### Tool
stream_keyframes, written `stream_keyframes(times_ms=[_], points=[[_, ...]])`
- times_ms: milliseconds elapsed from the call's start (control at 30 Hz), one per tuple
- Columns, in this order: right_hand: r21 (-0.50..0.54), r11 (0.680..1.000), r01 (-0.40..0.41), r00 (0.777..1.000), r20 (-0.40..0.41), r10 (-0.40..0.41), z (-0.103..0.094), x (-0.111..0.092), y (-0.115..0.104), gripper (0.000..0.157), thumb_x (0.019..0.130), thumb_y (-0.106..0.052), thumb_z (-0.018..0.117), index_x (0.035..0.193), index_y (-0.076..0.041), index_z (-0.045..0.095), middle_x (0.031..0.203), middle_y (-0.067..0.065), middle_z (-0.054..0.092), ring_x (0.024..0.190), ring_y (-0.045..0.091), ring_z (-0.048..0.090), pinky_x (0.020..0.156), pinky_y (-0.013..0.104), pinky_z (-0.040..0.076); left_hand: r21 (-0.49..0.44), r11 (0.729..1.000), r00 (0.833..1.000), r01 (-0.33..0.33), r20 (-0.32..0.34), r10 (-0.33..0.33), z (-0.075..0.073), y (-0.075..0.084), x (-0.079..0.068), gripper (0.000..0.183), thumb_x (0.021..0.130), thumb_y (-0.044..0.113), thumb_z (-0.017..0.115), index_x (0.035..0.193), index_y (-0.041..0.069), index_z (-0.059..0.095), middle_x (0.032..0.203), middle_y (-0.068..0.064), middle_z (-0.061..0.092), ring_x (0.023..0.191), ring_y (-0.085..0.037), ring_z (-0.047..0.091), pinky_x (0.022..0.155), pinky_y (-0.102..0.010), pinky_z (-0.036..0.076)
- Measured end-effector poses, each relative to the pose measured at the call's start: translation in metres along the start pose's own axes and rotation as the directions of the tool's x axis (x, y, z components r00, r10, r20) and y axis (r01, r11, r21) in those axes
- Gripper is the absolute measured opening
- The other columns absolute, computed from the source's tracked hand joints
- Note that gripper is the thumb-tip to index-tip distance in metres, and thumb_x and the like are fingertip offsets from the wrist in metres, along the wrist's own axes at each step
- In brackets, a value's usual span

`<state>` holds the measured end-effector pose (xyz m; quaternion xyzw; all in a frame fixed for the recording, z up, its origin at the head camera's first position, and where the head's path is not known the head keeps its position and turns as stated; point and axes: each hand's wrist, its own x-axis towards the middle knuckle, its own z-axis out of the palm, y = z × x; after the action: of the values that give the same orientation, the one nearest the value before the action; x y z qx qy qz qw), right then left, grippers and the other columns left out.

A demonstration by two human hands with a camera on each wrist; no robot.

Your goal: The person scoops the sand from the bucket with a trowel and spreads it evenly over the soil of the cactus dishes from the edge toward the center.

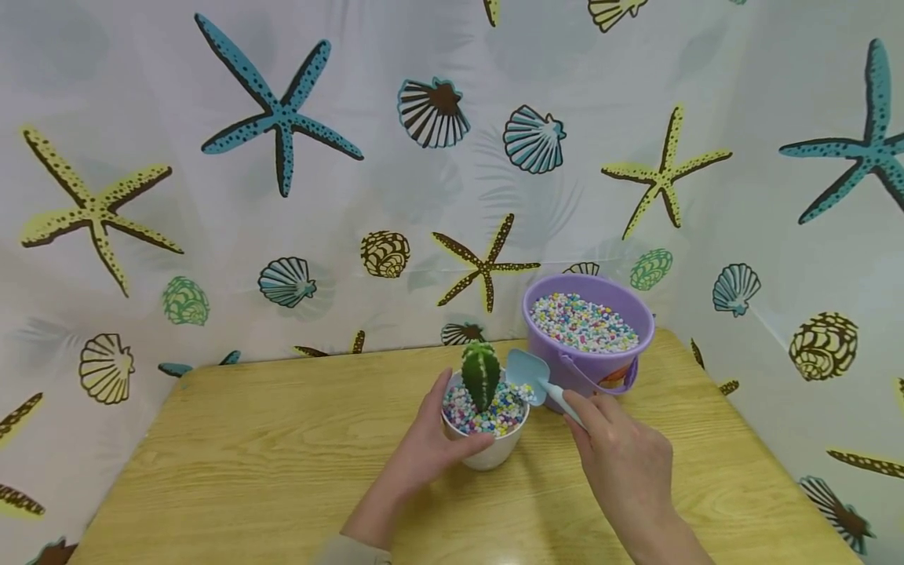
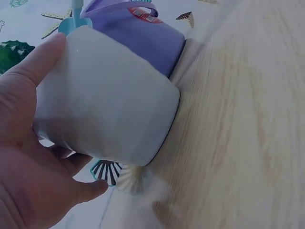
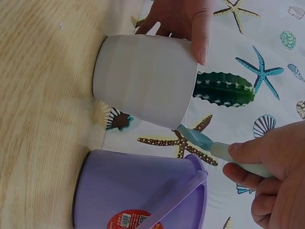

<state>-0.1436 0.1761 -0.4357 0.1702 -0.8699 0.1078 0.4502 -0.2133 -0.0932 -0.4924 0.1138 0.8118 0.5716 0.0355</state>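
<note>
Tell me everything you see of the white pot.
The white pot looks plain and round, tapering toward its base; plastic or ceramic, I can't tell. It stands upright on the wood-grain table, holding a cactus among multicoloured beads. The left hand grips its side; the blue shovel appears to touch its right rim.

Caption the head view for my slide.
Left hand holds a white pot with cactus and beads; right hand holds a scoop at the pot's rim.

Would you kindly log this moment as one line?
left hand: holds white pot | right hand: grips blue shovel at pot rim | cactus: stands among beads | purple bucket: contains beads
</note>
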Motion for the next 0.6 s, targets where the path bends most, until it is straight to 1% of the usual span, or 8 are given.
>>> stream_keyframes(times_ms=[67,200,400,600], points=[[0.001,1.000,0.001,1.000,-0.001,-0.001,0.000,0.000,0.000,0.044,0.077,-0.007,0.102,0.117,-0.014,0.084,0.094,0.002,0.076,0.054,0.015,0.066,0.040,0.027,0.041,0.003,1.000,0.999,-0.020,-0.025,0.020,0.003,0.000,-0.001,0.126,0.086,0.043,0.098,0.178,0.015,0.016,0.177,-0.024,0.025,0.162,-0.046,0.028,0.129,-0.066,0.024],[0.005,1.000,0.002,1.000,-0.006,-0.002,0.000,-0.001,-0.001,0.044,0.077,-0.006,0.101,0.117,-0.015,0.084,0.094,0.001,0.076,0.055,0.015,0.067,0.040,0.027,0.042,-0.002,1.000,0.997,-0.030,-0.076,0.030,0.011,0.000,-0.003,0.126,0.084,0.041,0.099,0.177,0.012,0.018,0.172,-0.026,0.031,0.157,-0.046,0.036,0.127,-0.065,0.030],[0.005,1.000,0.013,0.999,-0.043,-0.013,0.001,0.000,-0.002,0.045,0.077,-0.005,0.101,0.118,-0.017,0.085,0.095,0.001,0.076,0.055,0.015,0.067,0.039,0.029,0.040,0.032,0.999,0.988,-0.009,-0.151,0.014,0.022,0.005,-0.009,0.129,0.083,0.045,0.099,0.177,0.012,0.018,0.170,-0.027,0.034,0.155,-0.048,0.040,0.125,-0.066,0.034],[0.001,1.000,0.019,0.998,-0.063,-0.019,0.002,-0.002,-0.004,0.046,0.077,-0.003,0.100,0.118,-0.017,0.084,0.097,0.001,0.076,0.054,0.016,0.066,0.039,0.030,0.041,0.076,0.997,0.974,0.018,-0.227,0.000,0.033,0.005,-0.013,0.131,0.082,0.052,0.098,0.178,0.013,0.017,0.171,-0.027,0.033,0.153,-0.048,0.042,0.123,-0.066,0.037]])
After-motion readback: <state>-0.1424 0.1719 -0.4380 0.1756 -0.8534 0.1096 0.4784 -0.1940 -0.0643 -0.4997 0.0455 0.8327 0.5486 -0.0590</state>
